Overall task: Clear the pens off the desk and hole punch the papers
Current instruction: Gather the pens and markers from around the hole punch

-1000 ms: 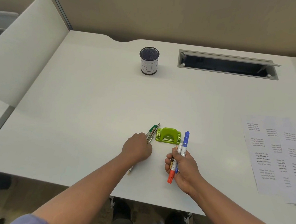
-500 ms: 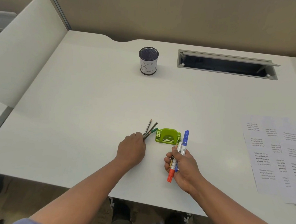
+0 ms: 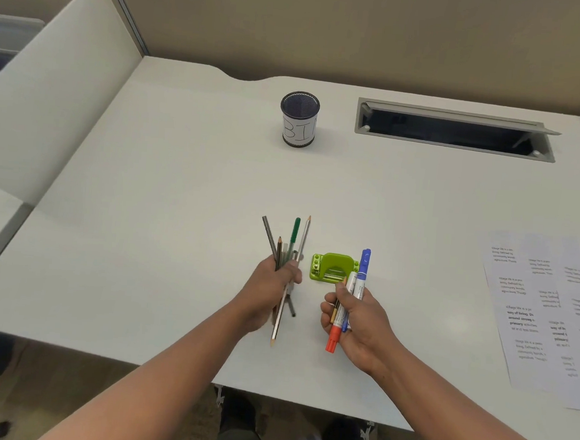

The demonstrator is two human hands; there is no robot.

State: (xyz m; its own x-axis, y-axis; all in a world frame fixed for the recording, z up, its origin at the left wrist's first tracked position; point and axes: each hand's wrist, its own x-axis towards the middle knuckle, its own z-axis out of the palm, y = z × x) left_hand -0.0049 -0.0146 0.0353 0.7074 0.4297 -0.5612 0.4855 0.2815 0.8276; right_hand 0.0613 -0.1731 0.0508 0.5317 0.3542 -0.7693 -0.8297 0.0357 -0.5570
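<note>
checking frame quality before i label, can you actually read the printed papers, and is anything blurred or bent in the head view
Head view: the papers at the right edge are too soft to read; the left hand and its pencils show slight motion blur; the desk edges bow from wide-angle distortion; lighting is even, with soft shadows beside the pen cup and hole punch.

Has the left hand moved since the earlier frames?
Yes. The left hand has lifted its pencils upright, staying just left of the hole punch.

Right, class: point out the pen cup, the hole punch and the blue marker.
pen cup (image 3: 298, 131), head view, on its white label.
hole punch (image 3: 333, 266), head view, on its green top.
blue marker (image 3: 365, 261), head view, on its cap.
</note>
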